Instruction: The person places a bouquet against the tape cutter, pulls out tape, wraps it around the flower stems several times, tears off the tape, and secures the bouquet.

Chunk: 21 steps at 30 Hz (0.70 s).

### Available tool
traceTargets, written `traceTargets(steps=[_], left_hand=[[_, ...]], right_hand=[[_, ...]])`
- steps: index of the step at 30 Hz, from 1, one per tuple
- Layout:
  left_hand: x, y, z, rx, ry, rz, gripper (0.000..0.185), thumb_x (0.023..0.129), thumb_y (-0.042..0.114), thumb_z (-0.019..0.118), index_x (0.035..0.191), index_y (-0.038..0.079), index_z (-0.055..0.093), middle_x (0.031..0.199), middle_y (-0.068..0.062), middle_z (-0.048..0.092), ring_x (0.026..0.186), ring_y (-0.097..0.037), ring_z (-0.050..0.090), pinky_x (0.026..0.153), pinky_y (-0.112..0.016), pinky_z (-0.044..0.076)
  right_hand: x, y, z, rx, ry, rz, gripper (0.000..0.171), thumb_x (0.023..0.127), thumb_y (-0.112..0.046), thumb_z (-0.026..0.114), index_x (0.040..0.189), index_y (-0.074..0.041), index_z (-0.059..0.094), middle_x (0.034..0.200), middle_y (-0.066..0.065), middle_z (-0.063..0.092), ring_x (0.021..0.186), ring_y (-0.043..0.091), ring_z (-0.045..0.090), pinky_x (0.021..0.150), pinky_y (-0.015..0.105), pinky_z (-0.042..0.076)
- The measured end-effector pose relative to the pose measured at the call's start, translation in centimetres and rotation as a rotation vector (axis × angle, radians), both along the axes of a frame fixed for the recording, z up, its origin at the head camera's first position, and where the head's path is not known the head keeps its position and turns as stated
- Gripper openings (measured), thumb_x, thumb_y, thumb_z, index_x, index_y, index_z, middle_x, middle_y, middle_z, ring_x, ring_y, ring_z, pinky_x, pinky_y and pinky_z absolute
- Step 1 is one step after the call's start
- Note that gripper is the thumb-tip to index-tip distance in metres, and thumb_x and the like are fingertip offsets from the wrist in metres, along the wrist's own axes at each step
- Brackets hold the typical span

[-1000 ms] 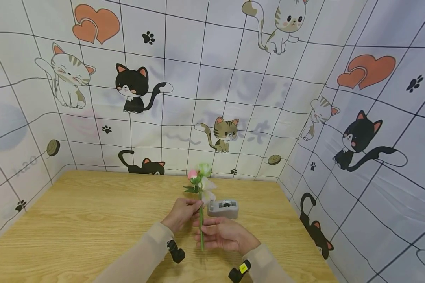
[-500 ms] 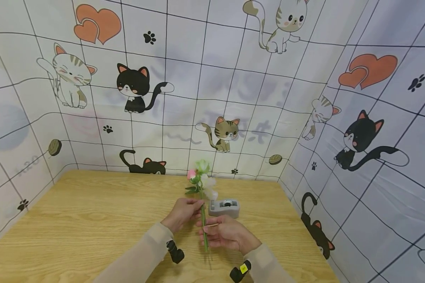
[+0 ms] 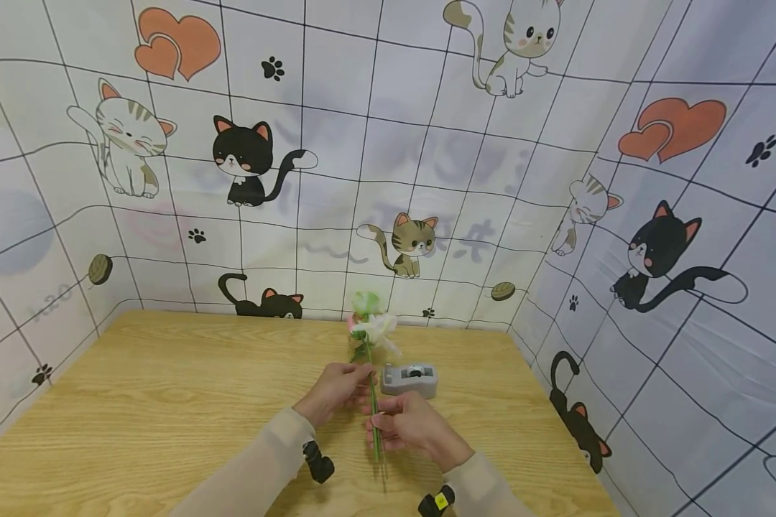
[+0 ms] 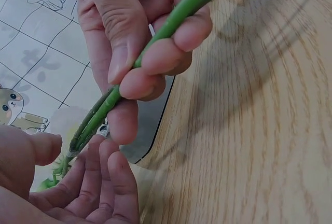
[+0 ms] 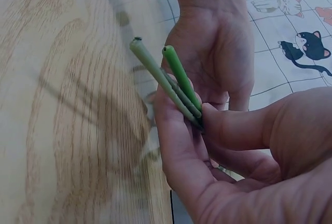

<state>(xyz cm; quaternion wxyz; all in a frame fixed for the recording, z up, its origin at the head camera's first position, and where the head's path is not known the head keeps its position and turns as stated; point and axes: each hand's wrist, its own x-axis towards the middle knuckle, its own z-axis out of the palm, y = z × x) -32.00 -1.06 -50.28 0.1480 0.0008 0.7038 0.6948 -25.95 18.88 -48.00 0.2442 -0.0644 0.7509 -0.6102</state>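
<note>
A small bunch of artificial flowers stands between both hands in the head view, with a light green bloom (image 3: 366, 301), a white bloom (image 3: 378, 327) and a partly covered pink one (image 3: 352, 323). Low on the green stems (image 5: 179, 79), my right hand (image 3: 417, 431) pinches them between thumb and curled fingers; their cut ends stick out past it. Higher up, my left hand (image 3: 336, 391) is loosely around the stems (image 4: 96, 115), its thumb apart from its relaxed fingers (image 4: 122, 182). A whitish band shows round the stems there.
Just behind my right hand, a grey tape dispenser (image 3: 409, 380) sits on the wooden table (image 3: 200, 388). A cat-patterned cloth (image 3: 336, 165) hangs behind the table and along its sides.
The bunch has turned about its stems: the pink bloom has gone from the left side to partly behind, and the white bloom has shifted. Both hands keep nearly the same place.
</note>
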Motion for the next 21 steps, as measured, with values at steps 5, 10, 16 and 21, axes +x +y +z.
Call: traceTargets(steps=[5, 10, 16, 21], left_hand=[[0.19, 0.07, 0.09, -0.015, 0.007, -0.007, 0.047, 0.123, 0.033, 0.063, 0.134, -0.009, 0.079, 0.122, -0.018, 0.083, 0.090, -0.014, 0.077, 0.079, -0.026, 0.066], [0.15, 0.29, 0.06, -0.016, 0.007, 0.017, 0.049, 0.122, 0.032, 0.065, 0.142, -0.012, 0.072, 0.123, -0.019, 0.082, 0.094, -0.017, 0.078, 0.078, -0.025, 0.067], [0.12, 0.46, 0.02, -0.013, 0.020, 0.042, 0.044, 0.121, 0.032, 0.067, 0.137, -0.008, 0.074, 0.114, -0.013, 0.079, 0.093, -0.018, 0.078, 0.077, -0.028, 0.068], [0.26, 0.78, -0.12, -0.010, 0.041, 0.059, 0.041, 0.117, 0.029, 0.074, 0.133, -0.009, 0.076, 0.111, -0.014, 0.080, 0.089, -0.017, 0.078, 0.080, -0.032, 0.071]], right_hand=[[0.12, -0.15, 0.05, 0.033, 0.047, -0.014, 0.029, 0.114, -0.002, 0.071, 0.139, 0.012, 0.075, 0.109, 0.016, 0.086, 0.090, 0.017, 0.085, 0.078, 0.033, 0.073], [0.26, -0.25, 0.22, 0.081, 0.094, -0.033, 0.026, 0.113, -0.002, 0.073, 0.135, 0.011, 0.078, 0.110, 0.020, 0.087, 0.091, 0.019, 0.087, 0.082, 0.037, 0.075], [0.65, -0.39, 0.49, 0.138, 0.154, -0.041, 0.024, 0.113, -0.002, 0.074, 0.133, 0.010, 0.080, 0.108, 0.023, 0.087, 0.088, 0.019, 0.087, 0.076, 0.036, 0.074], [1.03, -0.48, 0.58, 0.149, 0.219, -0.037, 0.021, 0.112, 0.001, 0.073, 0.128, 0.013, 0.080, 0.101, 0.021, 0.085, 0.084, 0.018, 0.084, 0.074, 0.038, 0.074]])
